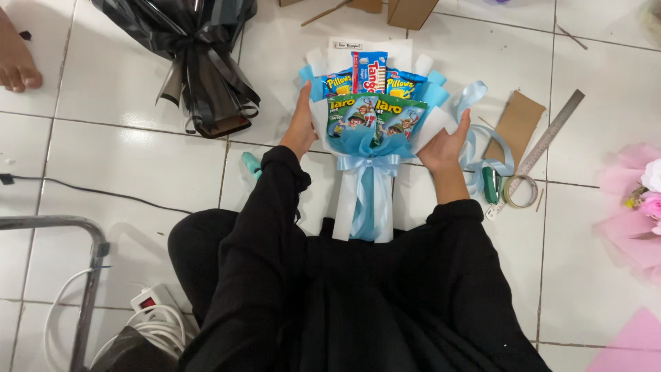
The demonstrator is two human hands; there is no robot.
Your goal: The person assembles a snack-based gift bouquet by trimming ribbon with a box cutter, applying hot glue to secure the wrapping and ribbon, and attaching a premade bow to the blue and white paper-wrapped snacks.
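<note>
**Two hands steady a snack bouquet on a white tiled floor**

Seen from above, a person in black long sleeves sits on the floor (138, 158) of white tiles and holds a snack bouquet (372, 131) lying flat just in front of their lap. The left hand (301, 124) presses against the bouquet's left edge, fingers stretched up along the white and pale blue wrapping paper. The right hand (446, 141) cups the right edge, fingers curled lightly around the paper (neither hand is closed into a fist). The bouquet fans out at the top with green, blue and red snack packets, and its white stem points toward the person, tied with a pale blue ribbon bow (368, 164).

To the right, well apart from the bouquet, lie a metal ruler (551, 134), a roll of tape (521, 191), a green stapler (489, 184) and a piece of brown cardboard (516, 124). A second bouquet wrapped in black (200, 62) lies at upper left. A pink bouquet (637, 207) shows at the right edge. A white power strip (151, 303) with cables sits at lower left beside a metal frame (89, 275), and someone else's bare foot (15, 58) shows at the top left corner.
</note>
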